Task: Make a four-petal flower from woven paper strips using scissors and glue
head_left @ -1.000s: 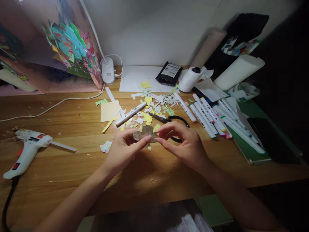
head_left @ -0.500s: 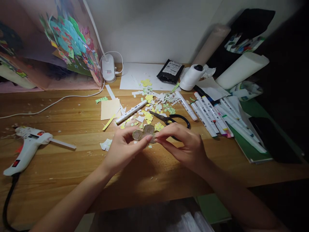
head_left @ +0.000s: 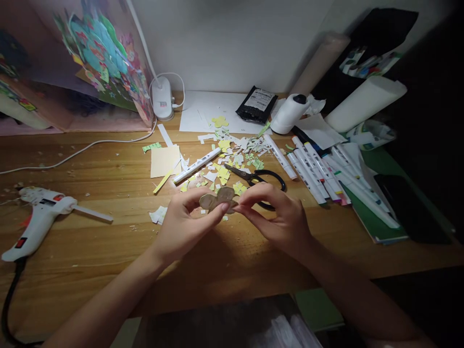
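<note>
A small tan, lobed paper piece (head_left: 217,198) is held just above the wooden desk (head_left: 90,241) between both hands. My left hand (head_left: 183,224) pinches its left side with thumb and forefinger. My right hand (head_left: 277,217) pinches its right side, fingers curled. Black-handled scissors (head_left: 253,178) lie just behind my right hand among yellow, green and white paper scraps (head_left: 228,162). A white marker (head_left: 195,166) lies beyond my left hand.
A white glue gun (head_left: 39,215) lies at the left with its black cord. Several white markers (head_left: 319,171) lie at the right beside a green pad (head_left: 377,212). A colourful paper craft (head_left: 105,58), lamp base (head_left: 162,99), black packet (head_left: 258,104) and paper rolls (head_left: 362,104) stand behind.
Both hands keep their pinch on the tan piece and have turned it slightly. The view has shifted a little; nothing else on the desk has moved.
</note>
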Available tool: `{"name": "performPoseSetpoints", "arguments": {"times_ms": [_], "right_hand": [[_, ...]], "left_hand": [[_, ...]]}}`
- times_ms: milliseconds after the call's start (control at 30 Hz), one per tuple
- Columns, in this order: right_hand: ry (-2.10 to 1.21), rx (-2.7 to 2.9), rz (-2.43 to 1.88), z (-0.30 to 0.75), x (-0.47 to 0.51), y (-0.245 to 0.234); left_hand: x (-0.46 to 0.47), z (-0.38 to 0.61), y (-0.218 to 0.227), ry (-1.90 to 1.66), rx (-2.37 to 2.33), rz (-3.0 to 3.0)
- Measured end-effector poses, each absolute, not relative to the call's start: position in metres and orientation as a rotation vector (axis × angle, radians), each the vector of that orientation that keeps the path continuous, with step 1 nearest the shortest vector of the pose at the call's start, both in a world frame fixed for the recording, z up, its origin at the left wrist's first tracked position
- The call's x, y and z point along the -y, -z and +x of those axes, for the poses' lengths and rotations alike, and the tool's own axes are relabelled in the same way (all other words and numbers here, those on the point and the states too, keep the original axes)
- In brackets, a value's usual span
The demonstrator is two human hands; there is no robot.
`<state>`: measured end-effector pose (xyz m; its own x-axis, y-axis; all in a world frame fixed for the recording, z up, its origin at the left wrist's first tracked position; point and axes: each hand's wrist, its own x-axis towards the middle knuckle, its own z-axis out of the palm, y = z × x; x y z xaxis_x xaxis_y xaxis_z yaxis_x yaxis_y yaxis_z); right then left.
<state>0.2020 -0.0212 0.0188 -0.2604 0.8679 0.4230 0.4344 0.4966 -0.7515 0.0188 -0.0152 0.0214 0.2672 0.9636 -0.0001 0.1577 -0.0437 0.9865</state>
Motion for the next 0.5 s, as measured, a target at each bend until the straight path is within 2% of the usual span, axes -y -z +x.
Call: {"name": "performPoseSetpoints", "arguments": {"times_ms": [167,500], "right_hand": [[-0.86,1.755,-1.102,0.2003,0.0223,-0.0203],[-1.003,1.795,-1.137,0.2048,0.0172,-0.025]], "left_hand": [[0.0162,0.0179,-0.0203,-0.949,-1.048,1.473],[0.0143,0.0162,-0.0257,-0.881,-1.087,1.667]]}}
